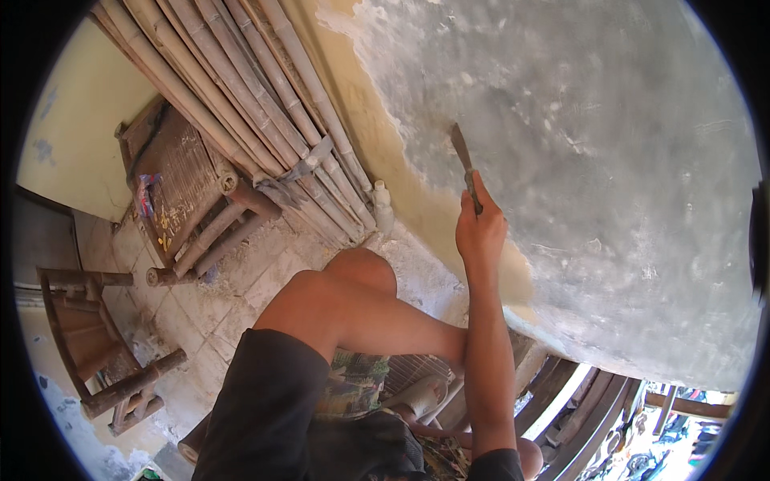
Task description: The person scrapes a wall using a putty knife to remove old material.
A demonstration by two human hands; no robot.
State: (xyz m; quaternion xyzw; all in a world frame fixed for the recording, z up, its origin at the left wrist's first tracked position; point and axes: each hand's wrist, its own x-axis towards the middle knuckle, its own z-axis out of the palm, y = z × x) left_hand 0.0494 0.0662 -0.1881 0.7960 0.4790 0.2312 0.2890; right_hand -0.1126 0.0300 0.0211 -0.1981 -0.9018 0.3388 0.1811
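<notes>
My right hand (481, 227) is closed around the dark handle of a scraper (460, 147), its narrow blade pointing up. The blade's tip is at the wall (593, 160), beside a small brownish mark; whether it touches cannot be told. That wall is mottled grey and rough, with a ragged yellowish painted band (377, 120) along its left edge. My left forearm (393, 321) lies bent across my raised knee (365, 266) and runs behind my right forearm. The left hand itself is hidden there.
A tied bundle of bamboo poles (273, 104) leans left of the wall, with a pale bottle (382, 207) at its foot. A bamboo bench (180, 180) holds a small colourful wrapper (146, 195). Farther left stands a wooden chair (88, 333). Dusty tiles (265, 280) cover the floor.
</notes>
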